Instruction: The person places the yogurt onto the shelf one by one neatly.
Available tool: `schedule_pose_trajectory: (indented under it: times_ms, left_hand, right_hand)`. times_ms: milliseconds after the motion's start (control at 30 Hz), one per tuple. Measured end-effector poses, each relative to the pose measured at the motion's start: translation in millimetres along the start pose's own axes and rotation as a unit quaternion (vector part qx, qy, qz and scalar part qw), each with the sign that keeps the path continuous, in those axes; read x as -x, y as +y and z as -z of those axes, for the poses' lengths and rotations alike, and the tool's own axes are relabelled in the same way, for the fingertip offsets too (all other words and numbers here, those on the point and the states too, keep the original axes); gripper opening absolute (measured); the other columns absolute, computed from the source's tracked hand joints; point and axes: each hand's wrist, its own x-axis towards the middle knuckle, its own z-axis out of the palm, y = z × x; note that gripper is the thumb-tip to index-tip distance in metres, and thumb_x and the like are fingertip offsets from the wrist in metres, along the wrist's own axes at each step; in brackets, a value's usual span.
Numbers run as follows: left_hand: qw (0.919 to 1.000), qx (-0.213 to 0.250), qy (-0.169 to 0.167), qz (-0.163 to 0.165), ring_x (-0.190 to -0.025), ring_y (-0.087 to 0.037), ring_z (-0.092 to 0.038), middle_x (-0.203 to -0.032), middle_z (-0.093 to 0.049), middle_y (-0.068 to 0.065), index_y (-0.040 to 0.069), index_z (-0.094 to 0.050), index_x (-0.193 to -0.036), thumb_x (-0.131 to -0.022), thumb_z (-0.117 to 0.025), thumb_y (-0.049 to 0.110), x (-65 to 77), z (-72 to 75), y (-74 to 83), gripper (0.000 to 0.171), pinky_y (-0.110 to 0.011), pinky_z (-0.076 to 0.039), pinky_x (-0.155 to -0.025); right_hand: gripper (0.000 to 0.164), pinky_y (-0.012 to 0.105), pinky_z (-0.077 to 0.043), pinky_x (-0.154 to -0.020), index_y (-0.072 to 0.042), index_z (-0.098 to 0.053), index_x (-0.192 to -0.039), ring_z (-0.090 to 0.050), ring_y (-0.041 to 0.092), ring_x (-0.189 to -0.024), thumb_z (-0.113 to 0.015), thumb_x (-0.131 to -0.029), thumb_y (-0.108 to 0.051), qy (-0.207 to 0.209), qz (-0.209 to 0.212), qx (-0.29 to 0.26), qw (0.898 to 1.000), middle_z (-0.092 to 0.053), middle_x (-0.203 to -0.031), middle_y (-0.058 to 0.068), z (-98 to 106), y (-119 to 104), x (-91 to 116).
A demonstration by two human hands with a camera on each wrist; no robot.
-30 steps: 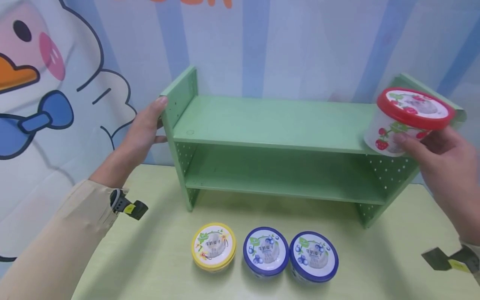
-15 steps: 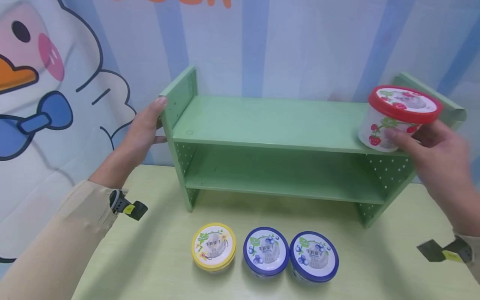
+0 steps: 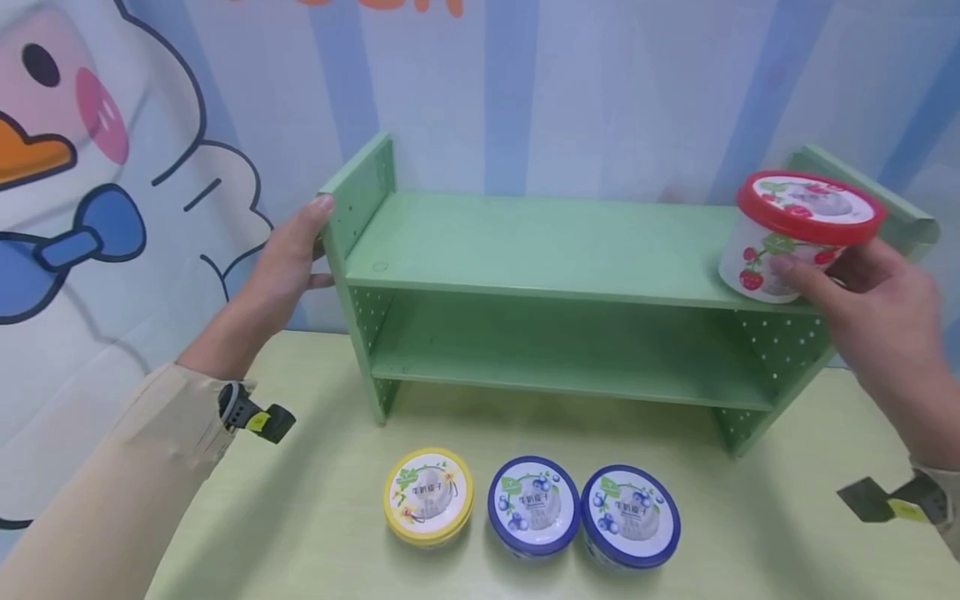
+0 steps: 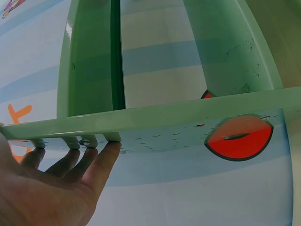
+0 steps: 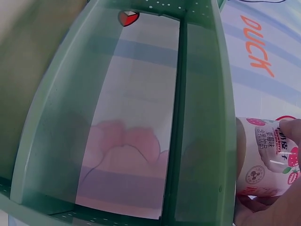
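Observation:
In the head view, my left hand (image 3: 281,275) touches the outer side of the green shelf's left panel, its thumb at the panel's front edge. The left wrist view shows the straight fingers (image 4: 104,162) against that panel. At the right end of the shelf (image 3: 555,246), my right hand (image 3: 888,312) grips a white tub (image 3: 757,258) with a red lid and printed strawberries. The tub stands upright on the top board, near its front edge. Fingers behind it are mostly hidden. In the right wrist view the tub (image 5: 268,157) lies close against the board.
On the table (image 3: 300,467) before the shelf stand a yellow-lidded tub (image 3: 429,497) and two blue-lidded tubs, the left one (image 3: 534,506) touching the right one (image 3: 631,516). A wall sheet (image 3: 577,92) with blue stripes and a cartoon duck hangs behind.
My right hand has brought the red-lidded tub a little left and back onto the top board, then held still over the last half second. My left hand stays at the left panel.

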Motion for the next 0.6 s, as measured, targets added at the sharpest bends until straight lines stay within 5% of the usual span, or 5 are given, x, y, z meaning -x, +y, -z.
schedule_pose_trajectory:
  times_ms: [600]
  left_hand:
    - [0.9999,0.004,-0.004,-0.008,-0.134,-0.027,-0.042,-0.136,-0.050,-0.009,0.016,-0.047,-0.142,-0.098,-0.031,0.066,2.8,0.7,0.4,0.069,-0.062,-0.041,-0.097]
  right_hand:
    - [0.061,0.005,-0.046,-0.072,-0.026,-0.044,-0.149,-0.047,0.014,-0.113,-0.068,-0.093,-0.035,-0.010,-0.013,0.005,1.000,-0.051,-0.141,0.003,-0.9,1.0,-4.9]
